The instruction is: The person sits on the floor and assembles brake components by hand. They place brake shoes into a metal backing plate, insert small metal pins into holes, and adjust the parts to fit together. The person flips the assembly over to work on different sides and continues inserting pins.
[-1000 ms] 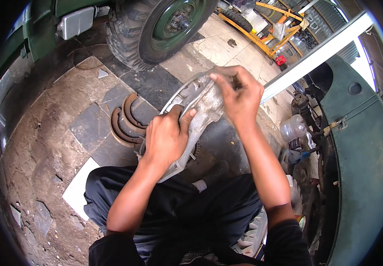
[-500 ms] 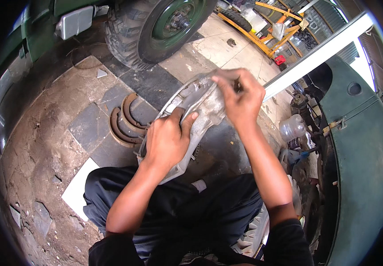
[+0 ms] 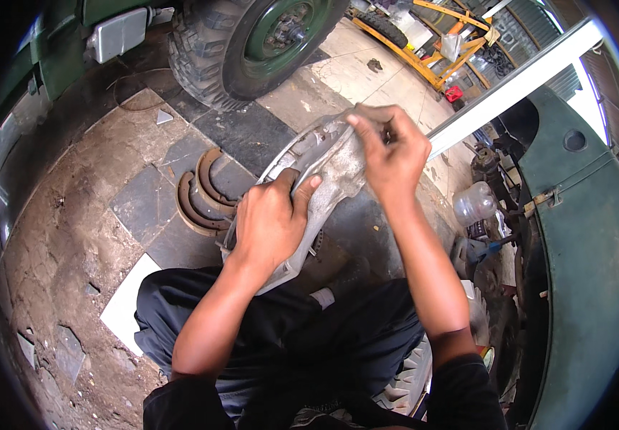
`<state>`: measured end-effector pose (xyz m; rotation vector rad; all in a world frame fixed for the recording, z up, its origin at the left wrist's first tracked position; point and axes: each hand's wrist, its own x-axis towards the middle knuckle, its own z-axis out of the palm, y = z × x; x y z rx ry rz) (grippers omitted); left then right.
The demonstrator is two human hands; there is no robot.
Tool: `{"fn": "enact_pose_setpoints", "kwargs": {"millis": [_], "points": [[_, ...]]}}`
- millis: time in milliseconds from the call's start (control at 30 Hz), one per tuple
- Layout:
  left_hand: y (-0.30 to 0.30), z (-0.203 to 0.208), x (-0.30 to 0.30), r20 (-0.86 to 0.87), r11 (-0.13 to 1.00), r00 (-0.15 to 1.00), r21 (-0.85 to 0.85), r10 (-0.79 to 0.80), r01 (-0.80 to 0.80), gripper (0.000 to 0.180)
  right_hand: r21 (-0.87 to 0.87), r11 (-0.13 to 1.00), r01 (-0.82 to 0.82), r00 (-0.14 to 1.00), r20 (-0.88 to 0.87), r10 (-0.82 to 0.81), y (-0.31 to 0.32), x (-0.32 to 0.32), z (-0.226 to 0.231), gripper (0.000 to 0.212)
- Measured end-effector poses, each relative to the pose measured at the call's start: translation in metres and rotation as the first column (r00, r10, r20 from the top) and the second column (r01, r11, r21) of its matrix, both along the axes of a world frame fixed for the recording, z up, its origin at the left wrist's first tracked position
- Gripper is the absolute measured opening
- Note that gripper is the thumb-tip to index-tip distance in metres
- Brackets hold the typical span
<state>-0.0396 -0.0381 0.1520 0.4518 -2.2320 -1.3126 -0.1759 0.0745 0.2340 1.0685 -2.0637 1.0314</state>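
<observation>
My left hand (image 3: pixel 266 222) is closed round the side of a grey cast metal housing (image 3: pixel 338 168), thumb on its face and fingers over its open, rimmed side. The housing is tilted upright above my lap, its lower end by my left knee. At its upper edge my right hand (image 3: pixel 399 147) is pinched, thumb and forefinger pressed together against the rim. Whatever those fingers may hold is hidden. Two curved brake shoes (image 3: pixel 198 193) lie on the floor tiles just left of the housing, partly behind my left hand.
A large treaded wheel (image 3: pixel 252 50) of a green vehicle stands ahead. White sheet (image 3: pixel 129 304) lies by my left knee on broken ground. To the right are a white post (image 3: pixel 517 86), a clear plastic bottle (image 3: pixel 474 203) and a green body panel (image 3: pixel 596 251). Farther off stands a yellow frame (image 3: pixel 424 72).
My right hand has shifted slightly right along the housing's upper edge, still pinched. The left hand keeps its hold. The housing has barely moved.
</observation>
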Motion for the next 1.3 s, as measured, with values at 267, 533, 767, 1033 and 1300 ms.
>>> {"fn": "enact_pose_setpoints", "kwargs": {"millis": [267, 533, 767, 1033, 1300], "points": [[0.001, -0.01, 0.003, -0.043, 1.0, 0.999, -0.019, 0.021, -0.022, 0.042, -0.011, 1.0, 0.005, 0.998, -0.065, -0.006, -0.003, 0.001, -0.003, 0.01], [0.001, -0.005, 0.003, -0.029, 1.0, 1.0, 0.0, 0.001, -0.001, 0.042, 0.047, 0.999, -0.013, 0.997, -0.073, 0.016, 0.008, -0.01, -0.001, 0.012], [0.009, -0.002, 0.0, -0.008, 0.999, 0.999, 0.011, -0.048, 0.048, 0.043, -0.016, 0.999, -0.041, 0.989, 0.143, 0.043, 0.02, -0.029, 0.001, 0.013], [0.006, -0.006, 0.002, -0.03, 0.999, 0.999, -0.007, -0.038, 0.038, 0.042, 0.063, 0.998, 0.022, 0.985, 0.167, -0.032, 0.018, -0.015, 0.007, 0.016], [0.001, -0.004, 0.007, 0.004, 0.998, 0.998, -0.01, -0.069, 0.069, 0.043, 0.051, 0.999, 0.0, 0.978, 0.207, -0.01, 0.026, -0.027, 0.003, 0.016]]}}
